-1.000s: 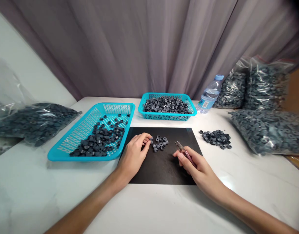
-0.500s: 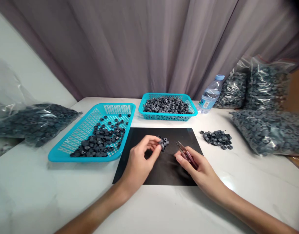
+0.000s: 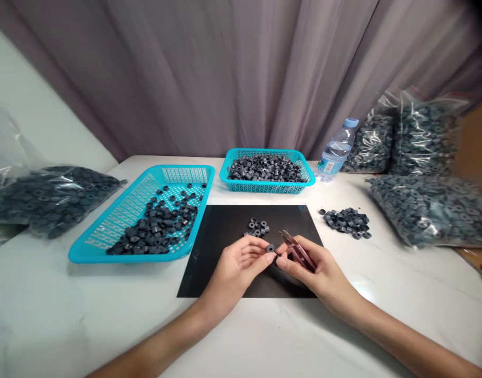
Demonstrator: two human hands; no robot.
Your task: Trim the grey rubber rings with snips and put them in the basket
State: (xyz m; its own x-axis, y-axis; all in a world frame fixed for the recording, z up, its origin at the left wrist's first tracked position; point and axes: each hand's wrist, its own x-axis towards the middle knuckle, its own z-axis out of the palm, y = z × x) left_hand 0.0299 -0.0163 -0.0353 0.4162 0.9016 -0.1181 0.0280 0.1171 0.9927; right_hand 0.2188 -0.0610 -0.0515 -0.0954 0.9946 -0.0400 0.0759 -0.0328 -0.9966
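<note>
Between the thumb and fingertips of my left hand (image 3: 244, 260) is a small dark grey ring (image 3: 270, 248), its hole showing. My right hand (image 3: 313, 262) holds a pair of tweezers (image 3: 299, 251) in the palm, tips pointing up and away. The right thumb and forefinger meet close beside the ring; a small dark bit shows at them, too small to name. Both hands are over a black mat (image 3: 217, 231). Just beyond my left fingers a small cluster of similar rings (image 3: 258, 228) lies on the mat.
A turquoise basket (image 3: 77, 251) of rings stands left, another basket (image 3: 268, 188) at the back. A loose ring pile (image 3: 346, 221) lies right of the mat. A water bottle (image 3: 337, 152), a bulging bag (image 3: 433, 210) and upright bags (image 3: 425, 136) are at right; another bag (image 3: 63, 194) is at left.
My left hand has drawn back from the ring cluster toward my right hand, carrying a ring. The fingertips of both hands now come together; the tweezers stay in my right hand.
</note>
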